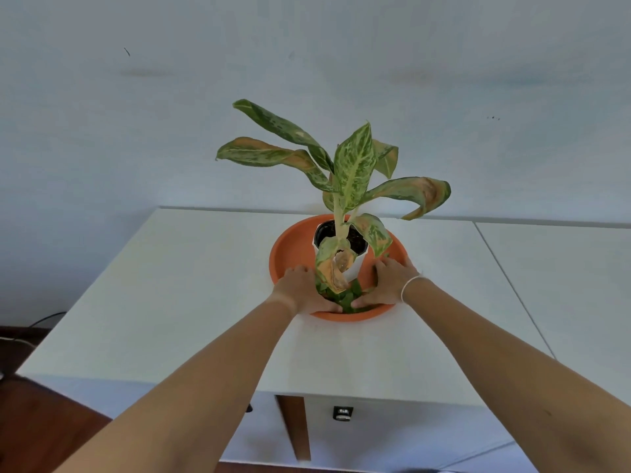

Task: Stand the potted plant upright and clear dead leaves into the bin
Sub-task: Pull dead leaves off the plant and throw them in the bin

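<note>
The left hand (302, 290) reaches palm down into the orange saucer (285, 254), fingers spread flat against the loose green leaves (348, 298) at its near rim. The plant (348, 172) stands upright in its white pot (355, 264). The right hand (389, 279) mirrors it, fingers open, cupping the same leaves

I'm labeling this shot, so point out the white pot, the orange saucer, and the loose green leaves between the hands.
white pot (355, 266): head view, on its front wall.
orange saucer (290, 247): head view, on its bare left floor.
loose green leaves (348, 298): head view, middle of the pile.
</note>
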